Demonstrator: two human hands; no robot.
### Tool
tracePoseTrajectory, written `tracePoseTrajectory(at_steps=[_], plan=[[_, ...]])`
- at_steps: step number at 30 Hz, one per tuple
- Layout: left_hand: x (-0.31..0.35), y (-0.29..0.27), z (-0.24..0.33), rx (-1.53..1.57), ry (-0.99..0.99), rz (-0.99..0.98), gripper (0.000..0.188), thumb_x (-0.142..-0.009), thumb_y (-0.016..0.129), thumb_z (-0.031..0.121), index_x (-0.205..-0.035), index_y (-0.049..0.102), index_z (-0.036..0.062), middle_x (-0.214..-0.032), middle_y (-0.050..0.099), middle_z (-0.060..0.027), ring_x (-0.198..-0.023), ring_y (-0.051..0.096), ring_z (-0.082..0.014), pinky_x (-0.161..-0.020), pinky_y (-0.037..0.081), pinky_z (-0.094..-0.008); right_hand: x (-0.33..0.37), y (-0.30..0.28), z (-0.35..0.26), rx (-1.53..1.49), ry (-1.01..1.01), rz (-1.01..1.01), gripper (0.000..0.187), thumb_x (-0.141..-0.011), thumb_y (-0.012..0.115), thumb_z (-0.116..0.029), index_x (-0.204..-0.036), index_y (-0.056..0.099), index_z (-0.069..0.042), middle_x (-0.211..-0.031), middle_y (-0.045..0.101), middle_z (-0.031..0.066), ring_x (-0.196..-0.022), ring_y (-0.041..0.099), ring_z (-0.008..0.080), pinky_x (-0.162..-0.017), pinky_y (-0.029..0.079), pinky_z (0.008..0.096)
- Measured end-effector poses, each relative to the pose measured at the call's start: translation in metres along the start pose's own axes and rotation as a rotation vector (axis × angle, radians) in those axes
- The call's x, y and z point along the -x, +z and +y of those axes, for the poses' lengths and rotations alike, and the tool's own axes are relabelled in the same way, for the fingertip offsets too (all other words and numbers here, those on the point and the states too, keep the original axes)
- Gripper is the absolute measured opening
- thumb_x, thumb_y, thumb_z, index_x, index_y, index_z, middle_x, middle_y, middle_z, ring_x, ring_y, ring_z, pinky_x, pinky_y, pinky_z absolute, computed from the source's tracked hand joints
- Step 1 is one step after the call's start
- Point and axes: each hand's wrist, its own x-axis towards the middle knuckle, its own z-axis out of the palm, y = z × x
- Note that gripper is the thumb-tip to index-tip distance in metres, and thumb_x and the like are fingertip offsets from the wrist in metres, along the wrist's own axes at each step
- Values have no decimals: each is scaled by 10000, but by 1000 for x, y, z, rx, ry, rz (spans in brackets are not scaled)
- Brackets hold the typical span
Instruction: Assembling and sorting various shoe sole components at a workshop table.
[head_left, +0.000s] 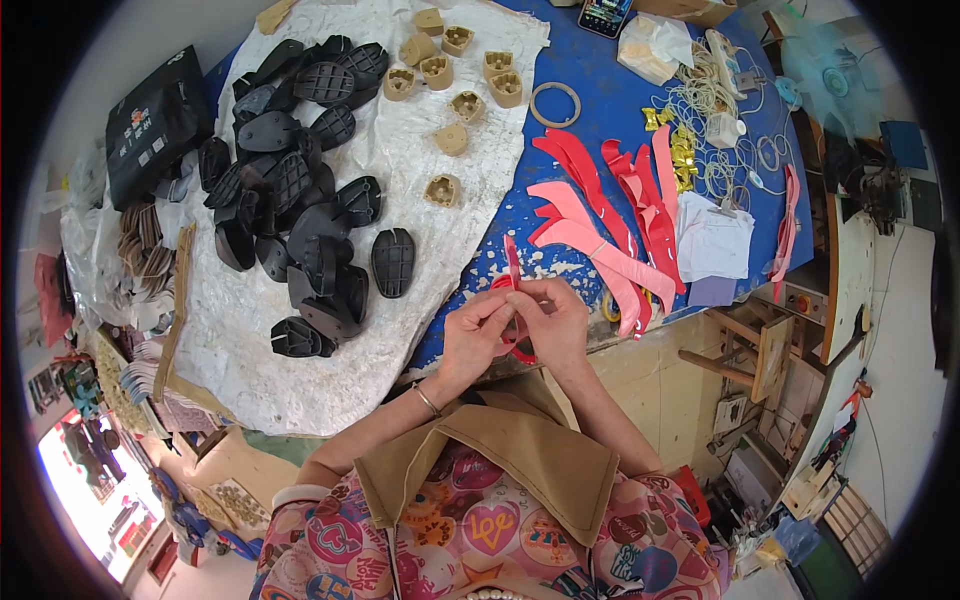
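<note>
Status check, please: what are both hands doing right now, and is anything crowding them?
Left hand and right hand: both grip red strap. Strap over table edge. Black soles left, apart.

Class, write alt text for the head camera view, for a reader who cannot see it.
Seen from above, a person's left hand and right hand together hold a red strap over the edge of a blue table. On it lie a heap of black sole pieces, tan heel blocks and more red and pink straps.
</note>
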Motion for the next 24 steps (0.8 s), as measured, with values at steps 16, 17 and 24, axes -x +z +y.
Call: tracePoseTrajectory(at_steps=[16, 17, 24], plan=[[1, -12, -7, 32, 106, 91, 179, -877, 545, 62, -1015, 633, -13, -818, 629, -16, -655, 549, -48, -547, 495, -203, 4, 14, -12, 72, -108, -20, 73, -787, 629, -20, -858, 634, -3, -787, 583, 85, -673, 558, 141, -604, 454, 254], [-1, -13, -11, -32, 124, 128, 163, -872, 550, 63, -989, 634, -12, -783, 621, -2, -634, 532, -35, -539, 473, -192, 5, 14, -15, 130, -75, -41, 77, -785, 629, -24, -859, 629, -7, -780, 586, 92, -686, 562, 148, -617, 456, 257], [-19, 15, 15, -133, 346, 243, 101, -852, 568, 51, -917, 623, -5, -712, 605, 16, -602, 505, -11, -545, 444, -176, 3, 5, -8, 27, -439, 231, 90, -804, 588, -12, -892, 589, 4, -795, 591, 87, -710, 563, 167, -643, 460, 265]])
